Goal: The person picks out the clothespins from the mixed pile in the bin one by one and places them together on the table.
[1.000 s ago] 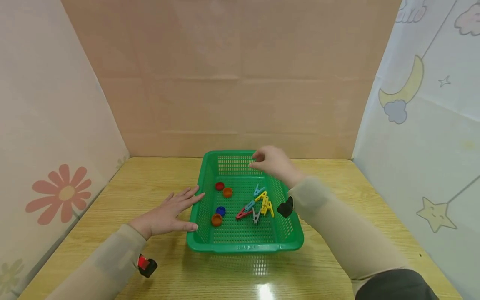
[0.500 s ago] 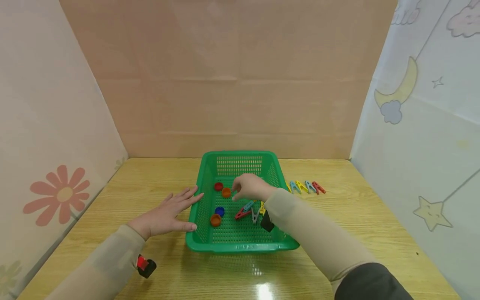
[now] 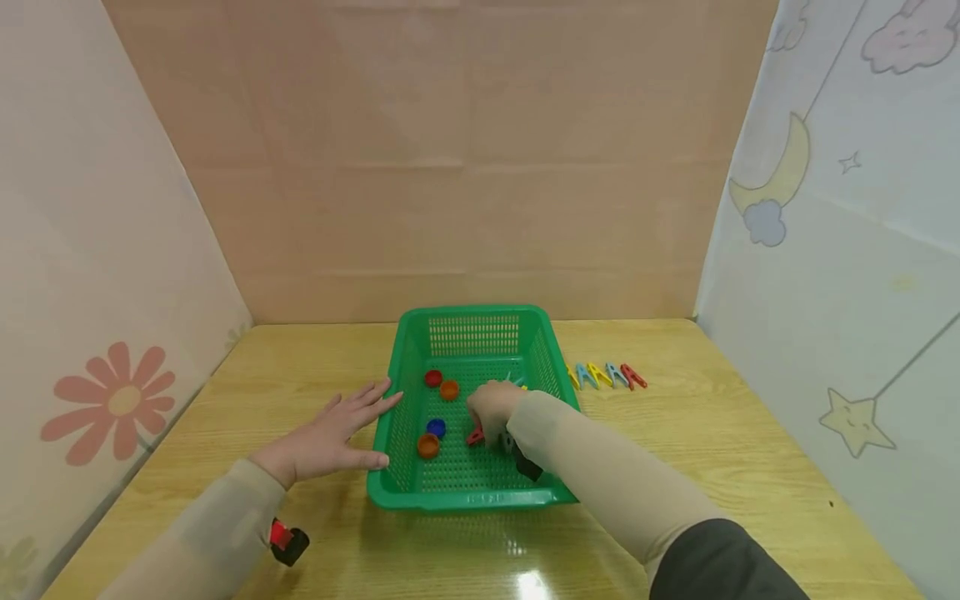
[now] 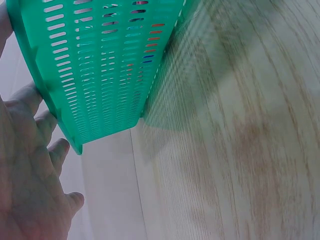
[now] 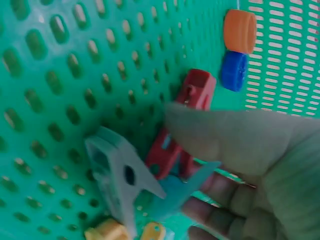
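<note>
The green plastic basket (image 3: pixel 390 367) stands on the table with plastic clothespins and round caps inside. My left hand (image 3: pixel 330 437) rests spread at its left rim, fingertips on the edge. My right hand (image 3: pixel 497 410) is down inside the basket, thumb and fingers bent about a red clothespin (image 5: pixel 200 87). A light blue clothespin (image 5: pixel 185 192) crosses beneath the fingers. Beside it lies a grey clothespin (image 5: pixel 117 167), with a yellow clothespin (image 5: pixel 107 231) below in the right wrist view. Two orange caps (image 3: pixel 428 446), a blue cap (image 3: pixel 437 427) and a red cap (image 3: pixel 433 378) lie in the left half.
Right of the basket, a row of yellow, blue and red clothespins (image 3: pixel 615 375) lies on the wooden table (image 3: pixel 712 450). A brown panel (image 3: pixel 465 167) closes off the back. Patterned white panels stand left and right.
My right hand has moved from above the basket's far right, across and down onto the clothespins inside. The clothespin row on the table came into sight behind it. My left hand stays at the rim.
</note>
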`<state>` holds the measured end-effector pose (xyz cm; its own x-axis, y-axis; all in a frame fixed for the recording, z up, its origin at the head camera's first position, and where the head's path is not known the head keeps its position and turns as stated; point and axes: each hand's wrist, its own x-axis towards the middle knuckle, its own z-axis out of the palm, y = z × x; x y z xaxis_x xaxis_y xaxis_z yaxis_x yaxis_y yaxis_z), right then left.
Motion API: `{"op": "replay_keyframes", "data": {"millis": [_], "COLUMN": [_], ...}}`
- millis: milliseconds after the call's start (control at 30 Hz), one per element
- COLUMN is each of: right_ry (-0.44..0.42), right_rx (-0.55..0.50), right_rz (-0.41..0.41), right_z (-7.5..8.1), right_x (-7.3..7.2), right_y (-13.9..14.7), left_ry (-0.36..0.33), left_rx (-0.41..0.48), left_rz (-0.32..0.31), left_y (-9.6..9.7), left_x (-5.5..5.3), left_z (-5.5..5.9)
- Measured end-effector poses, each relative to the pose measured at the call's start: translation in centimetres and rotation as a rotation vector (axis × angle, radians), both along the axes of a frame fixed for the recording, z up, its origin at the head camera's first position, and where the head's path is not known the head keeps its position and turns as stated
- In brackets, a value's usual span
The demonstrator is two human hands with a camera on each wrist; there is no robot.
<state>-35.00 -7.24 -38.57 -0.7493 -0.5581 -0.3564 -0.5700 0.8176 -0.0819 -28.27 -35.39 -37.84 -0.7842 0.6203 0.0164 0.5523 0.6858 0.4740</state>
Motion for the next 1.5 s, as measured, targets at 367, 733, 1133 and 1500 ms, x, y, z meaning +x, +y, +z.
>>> {"op": "replay_keyframes", "data": {"millis": [367, 733, 1133, 1500], "right_ry": [-0.013, 0.042, 0.023, -0.060], "right_rx": [-0.142, -0.033, -0.099, -0.169], "right_rz": [0.054, -0.008, -0.036, -0.065], "right_z": [-1.01, -0.12, -0.36, -0.13], "right_x": [-0.09, 0.21, 0.17, 0.31], "right_y": [-0.39, -0.02, -0.20, -0.34], "left_ry": [-0.006, -0.016, -0.013, -0.020], "left_rx": [0.004, 0.013, 0.023, 0.038], "left_rz": [0.004, 0.007, 0.004, 0.001], "left_y": [-0.01, 0.03, -0.02, -0.05], "left_x": [0.11, 0.26, 0.27, 0.20], "left_z": [0.03, 0.26, 0.13, 0.06]}}
